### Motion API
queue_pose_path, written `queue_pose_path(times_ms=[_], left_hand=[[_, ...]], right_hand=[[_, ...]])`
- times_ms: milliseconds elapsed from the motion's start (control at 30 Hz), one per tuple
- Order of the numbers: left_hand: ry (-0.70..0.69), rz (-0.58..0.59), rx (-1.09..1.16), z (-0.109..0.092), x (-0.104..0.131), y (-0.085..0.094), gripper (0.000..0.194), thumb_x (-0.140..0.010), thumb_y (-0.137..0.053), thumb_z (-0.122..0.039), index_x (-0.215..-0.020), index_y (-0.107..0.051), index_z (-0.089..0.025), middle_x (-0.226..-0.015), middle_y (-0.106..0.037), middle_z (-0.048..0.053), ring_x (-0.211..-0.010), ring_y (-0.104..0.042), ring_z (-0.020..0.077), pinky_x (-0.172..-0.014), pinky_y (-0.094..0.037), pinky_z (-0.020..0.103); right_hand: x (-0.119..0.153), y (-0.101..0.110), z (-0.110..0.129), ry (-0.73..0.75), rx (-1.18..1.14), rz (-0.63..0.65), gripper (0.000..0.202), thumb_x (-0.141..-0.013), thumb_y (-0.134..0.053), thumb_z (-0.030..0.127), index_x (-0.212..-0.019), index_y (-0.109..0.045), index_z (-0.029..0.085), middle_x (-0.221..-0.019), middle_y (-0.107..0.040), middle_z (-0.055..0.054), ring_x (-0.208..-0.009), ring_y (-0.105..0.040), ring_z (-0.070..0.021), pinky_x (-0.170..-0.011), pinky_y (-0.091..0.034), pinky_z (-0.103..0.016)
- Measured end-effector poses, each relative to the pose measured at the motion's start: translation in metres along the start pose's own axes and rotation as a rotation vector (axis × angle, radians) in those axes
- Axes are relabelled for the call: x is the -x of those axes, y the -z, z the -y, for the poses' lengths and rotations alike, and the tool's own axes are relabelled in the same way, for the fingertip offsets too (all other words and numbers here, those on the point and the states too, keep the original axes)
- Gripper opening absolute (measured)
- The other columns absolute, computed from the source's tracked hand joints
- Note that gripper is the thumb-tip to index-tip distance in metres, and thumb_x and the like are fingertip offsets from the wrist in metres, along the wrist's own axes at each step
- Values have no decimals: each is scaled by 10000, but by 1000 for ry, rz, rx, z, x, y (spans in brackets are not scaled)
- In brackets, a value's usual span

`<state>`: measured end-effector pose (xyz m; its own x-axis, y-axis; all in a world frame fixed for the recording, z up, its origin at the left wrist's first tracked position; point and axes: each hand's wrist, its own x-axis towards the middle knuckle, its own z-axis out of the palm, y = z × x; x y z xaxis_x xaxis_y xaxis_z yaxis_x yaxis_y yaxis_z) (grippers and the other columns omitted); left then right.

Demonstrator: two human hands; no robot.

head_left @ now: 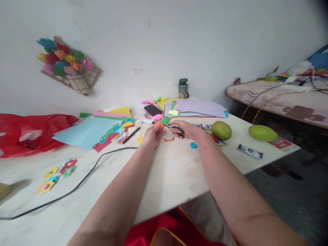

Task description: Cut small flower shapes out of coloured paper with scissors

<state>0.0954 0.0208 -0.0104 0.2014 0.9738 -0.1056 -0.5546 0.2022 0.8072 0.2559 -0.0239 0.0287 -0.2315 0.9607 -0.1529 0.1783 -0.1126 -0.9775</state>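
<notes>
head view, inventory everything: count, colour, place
table: one, white, centre
craft bouquet: one, multicoloured, on wall
flask: one, greyish green, back
phone: one, dark, back middle
lumps: several, mixed, around phone
paper sheets: several, mixed, left and back
pen: one, black, centre left
paper scraps: many, mixed, beside pen
bag: one, red, far left
flat flowers: several, multicoloured, front left
cable: one, black, left
fruit: two, green, right
tubes: two or more, white-blue, right
cloth-covered surface: one, pinkish, far right
scissors: one pair, black-handled, centre
orange paper: one piece, orange, centre
left hand: one, bare, holding orange paper
right hand: one, bare, holding scissors
</notes>
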Motion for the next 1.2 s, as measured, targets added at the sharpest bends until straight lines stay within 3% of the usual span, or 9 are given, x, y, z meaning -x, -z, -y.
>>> queue_pose_path(times_ms=[367, 567, 733, 1200], left_hand=[[26, 4, -14, 0, 2, -2, 100, -803, -537, -67, -750, -603, -120, -600, -624, 24, -522, -596, 105, -611, -542, 238], [27, 15, -9, -1, 3, -3, 90, -798, -536, -60, -768, -591, -125, -596, -624, 23, -519, -601, 107, -609, -551, 236], [22, 16, -11, 0, 2, -2, 69, -787, -553, -74, -800, -594, -128, -602, -628, 27, -521, -603, 107, -595, -556, 229], [13, 10, -12, 0, 1, 0, 36, -782, -568, -94, -797, -600, -100, -591, -615, 33, -523, -602, 105, -600, -550, 228]], right_hand=[[1, 1, -4, 80, 159, 12, 371, -798, -562, 359, -1115, -474, 188, -518, -514, 45, -376, -433, -78, -325, -210, -176], [6, -1, 2, 69, 111, 20, 264, -793, -560, 337, -1003, -515, 184, -488, -473, 56, -371, -400, -74, -331, -237, -178], [1, 1, -3, 86, 64, 8, 312, -757, -616, 308, -1026, -515, 186, -478, -464, 70, -360, -372, -73, -341, -278, -186], [2, -1, 2, 28, -32, 7, 190, -804, -569, 347, -890, -499, 192, -428, -416, 78, -332, -350, -78, -320, -270, -196]])
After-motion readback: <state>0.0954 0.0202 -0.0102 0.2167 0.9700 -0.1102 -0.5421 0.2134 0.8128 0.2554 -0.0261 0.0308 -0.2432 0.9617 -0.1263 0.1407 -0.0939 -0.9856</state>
